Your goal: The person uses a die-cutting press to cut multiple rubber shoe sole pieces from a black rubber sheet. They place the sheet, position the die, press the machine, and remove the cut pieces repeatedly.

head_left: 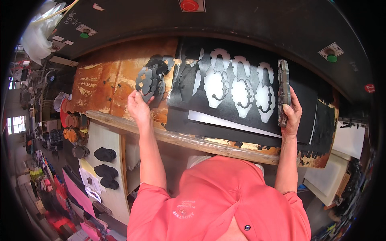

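Observation:
My left hand (139, 106) pinches the lower end of a black cut-out piece (148, 82) with a notched outline and small holes. More dark pieces of that kind (168, 61) lie just behind it. My right hand (292, 111) is closed around the near end of a long, dark metal cutting die (284, 90), which stands on edge over a black sheet (181, 116). Several shoe-part-shaped holes show in this sheet left of the die, and one pale opening (220, 86) is nearest the middle. A long tapered pale strip (233, 123) shows along its near side.
The sheet rests on a worn brown board (96, 88) with a wooden front rail (201, 145). A dark machine beam (241, 20) spans the back, carrying a red button (189, 5) and green buttons (331, 58). At left, stacked black pieces (107, 176) lie on a pale table (116, 197).

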A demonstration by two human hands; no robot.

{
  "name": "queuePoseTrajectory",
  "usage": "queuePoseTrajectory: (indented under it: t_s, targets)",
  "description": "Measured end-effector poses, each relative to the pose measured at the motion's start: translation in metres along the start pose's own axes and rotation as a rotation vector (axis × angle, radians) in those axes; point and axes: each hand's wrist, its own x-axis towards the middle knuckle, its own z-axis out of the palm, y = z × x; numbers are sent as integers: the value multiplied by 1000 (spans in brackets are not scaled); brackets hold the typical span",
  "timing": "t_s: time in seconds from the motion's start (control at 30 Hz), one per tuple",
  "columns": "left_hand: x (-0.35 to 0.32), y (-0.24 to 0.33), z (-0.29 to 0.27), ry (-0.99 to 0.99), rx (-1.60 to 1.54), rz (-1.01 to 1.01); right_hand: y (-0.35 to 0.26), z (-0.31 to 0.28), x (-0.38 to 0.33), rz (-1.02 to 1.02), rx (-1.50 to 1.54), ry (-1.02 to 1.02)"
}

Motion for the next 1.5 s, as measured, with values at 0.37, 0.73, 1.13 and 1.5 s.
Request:
queuePoseTrajectory:
  t_s: [0.37,0.73,1.13,1.5]
  targets:
    - [23,-31,-40,78,593,120,-17,6,1,62,73,13]
    - [-39,-4,43,-85,620,580,-33,0,-6,-227,-1029,153]
    - [-217,15,93,-951,375,617,-16,-10,-23,-377,-1105,146]
    - [-246,-8,93,-845,557,862,-21,-21,-28,-457,-744,279]
